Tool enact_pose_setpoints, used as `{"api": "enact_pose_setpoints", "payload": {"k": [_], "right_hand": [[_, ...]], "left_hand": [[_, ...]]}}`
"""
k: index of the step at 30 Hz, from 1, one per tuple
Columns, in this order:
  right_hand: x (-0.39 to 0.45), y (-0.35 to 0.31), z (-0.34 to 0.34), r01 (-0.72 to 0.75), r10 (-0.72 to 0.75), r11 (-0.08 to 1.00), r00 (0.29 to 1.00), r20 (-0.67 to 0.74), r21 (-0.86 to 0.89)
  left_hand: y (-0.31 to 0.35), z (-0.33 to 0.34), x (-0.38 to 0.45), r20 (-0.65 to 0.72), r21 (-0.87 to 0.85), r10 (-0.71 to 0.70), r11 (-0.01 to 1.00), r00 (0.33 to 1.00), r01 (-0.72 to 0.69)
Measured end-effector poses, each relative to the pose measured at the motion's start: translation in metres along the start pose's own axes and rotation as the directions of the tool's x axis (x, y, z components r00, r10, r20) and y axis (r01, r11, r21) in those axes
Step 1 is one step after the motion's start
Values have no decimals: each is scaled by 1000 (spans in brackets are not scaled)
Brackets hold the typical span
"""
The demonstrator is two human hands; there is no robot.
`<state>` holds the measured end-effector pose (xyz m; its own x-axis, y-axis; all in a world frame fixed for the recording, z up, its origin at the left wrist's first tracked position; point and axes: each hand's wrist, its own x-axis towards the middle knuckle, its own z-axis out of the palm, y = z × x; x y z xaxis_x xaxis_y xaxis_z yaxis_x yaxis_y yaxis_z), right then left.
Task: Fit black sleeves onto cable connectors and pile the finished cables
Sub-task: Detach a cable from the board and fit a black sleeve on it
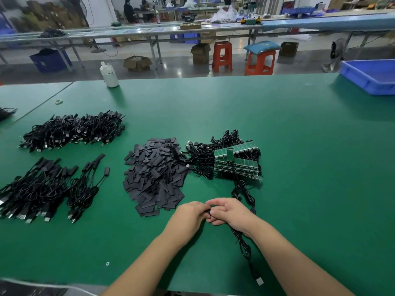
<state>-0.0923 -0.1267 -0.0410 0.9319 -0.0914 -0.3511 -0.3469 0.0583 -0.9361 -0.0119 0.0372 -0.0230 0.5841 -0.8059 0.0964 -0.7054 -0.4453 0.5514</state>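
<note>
Across the green table (299, 146), 2 heaps of finished cables (72, 131) lie toward the left edge. Loose black sleeves (154, 176) pile at the middle, touching a tangle of unfinished cables with green boards (235, 161). Near the front edge, the left hand (189, 216) and right hand (229, 210) meet, both pinching 1 sleeve (208, 213) whose cable (243, 246) trails toward that edge.
</note>
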Motion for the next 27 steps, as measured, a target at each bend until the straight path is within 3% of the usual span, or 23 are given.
{"api": "enact_pose_setpoints", "payload": {"k": [6, 17, 27], "right_hand": [[1, 1, -3, -9, 14, 994, 999, -46, 110], [2, 3, 0, -16, 22, 997, 997, -75, 72], [0, 1, 3, -11, 21, 997, 994, -111, 82]], "left_hand": [[-6, -5, 5, -34, 68, -16, 997, 999, 19], [-8, 1, 6, -6, 110, -45, 993, 999, 45], [-3, 6, 12, 74, 357, -70, 933, 995, 39]]}}
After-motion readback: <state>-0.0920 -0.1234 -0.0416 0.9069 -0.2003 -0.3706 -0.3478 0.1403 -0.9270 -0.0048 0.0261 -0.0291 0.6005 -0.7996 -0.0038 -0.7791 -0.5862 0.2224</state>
